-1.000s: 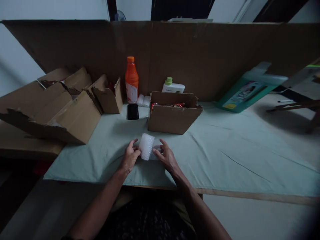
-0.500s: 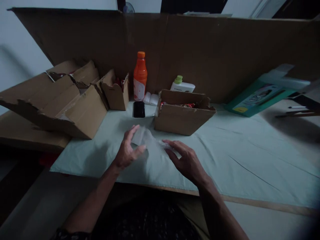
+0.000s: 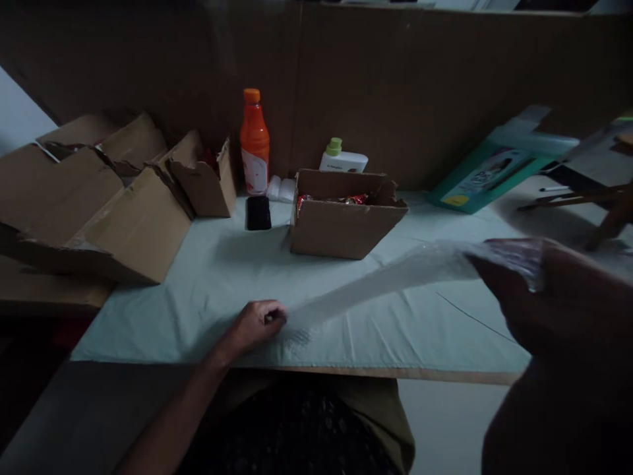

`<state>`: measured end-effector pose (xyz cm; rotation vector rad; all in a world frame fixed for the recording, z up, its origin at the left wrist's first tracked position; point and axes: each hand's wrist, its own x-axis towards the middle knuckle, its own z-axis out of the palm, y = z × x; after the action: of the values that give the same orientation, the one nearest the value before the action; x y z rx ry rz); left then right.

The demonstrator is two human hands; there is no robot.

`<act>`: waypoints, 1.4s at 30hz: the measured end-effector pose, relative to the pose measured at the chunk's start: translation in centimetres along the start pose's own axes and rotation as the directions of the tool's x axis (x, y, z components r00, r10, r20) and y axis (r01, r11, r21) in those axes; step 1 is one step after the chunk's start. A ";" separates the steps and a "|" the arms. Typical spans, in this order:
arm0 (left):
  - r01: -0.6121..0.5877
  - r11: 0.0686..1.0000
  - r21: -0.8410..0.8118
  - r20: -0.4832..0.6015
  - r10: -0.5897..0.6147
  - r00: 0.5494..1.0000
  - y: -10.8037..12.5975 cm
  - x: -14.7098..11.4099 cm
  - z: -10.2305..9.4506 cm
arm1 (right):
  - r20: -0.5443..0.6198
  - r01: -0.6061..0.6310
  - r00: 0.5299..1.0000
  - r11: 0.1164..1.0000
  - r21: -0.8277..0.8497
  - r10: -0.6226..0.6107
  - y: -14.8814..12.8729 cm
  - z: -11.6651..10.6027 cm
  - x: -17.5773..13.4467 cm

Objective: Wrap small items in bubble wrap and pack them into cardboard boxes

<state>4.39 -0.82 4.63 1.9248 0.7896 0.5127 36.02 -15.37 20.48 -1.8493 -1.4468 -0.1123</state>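
A long strip of clear plastic wrap, seemingly bubble wrap (image 3: 376,284), stretches above the pale green cloth between my two hands. My left hand (image 3: 257,324), low over the cloth near the front edge, pinches one end of the strip between curled fingers. Raised at the right and close to the camera, my right hand (image 3: 558,297) grips the bunched other end. Motion smears part of the strip. Behind it stands a cardboard box (image 3: 346,227) with red shiny packets (image 3: 359,199) inside.
Several cut cardboard boxes (image 3: 133,224) crowd the left. At the back are an orange bottle (image 3: 256,142), a black flat object (image 3: 258,213), white rolls (image 3: 281,189) and a white bottle (image 3: 343,160). A teal jug (image 3: 499,165) leans at right. A cardboard panel (image 3: 395,86) walls the back.
My hands were close together around the crumpled plastic. Now my right hand has moved far right and up, drawing it into a long strip; my left hand has closed on its end.
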 end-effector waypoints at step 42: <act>-0.166 0.921 0.352 -0.111 0.217 0.970 2.7 -4.7 8.6 | 0.522 -0.360 0.826 0.911 0.200 0.212 2.8 14.2 -13.9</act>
<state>7.48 -10.43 3.06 2.3229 0.8301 0.6804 28.26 -17.92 2.17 -1.8970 -1.3851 0.7397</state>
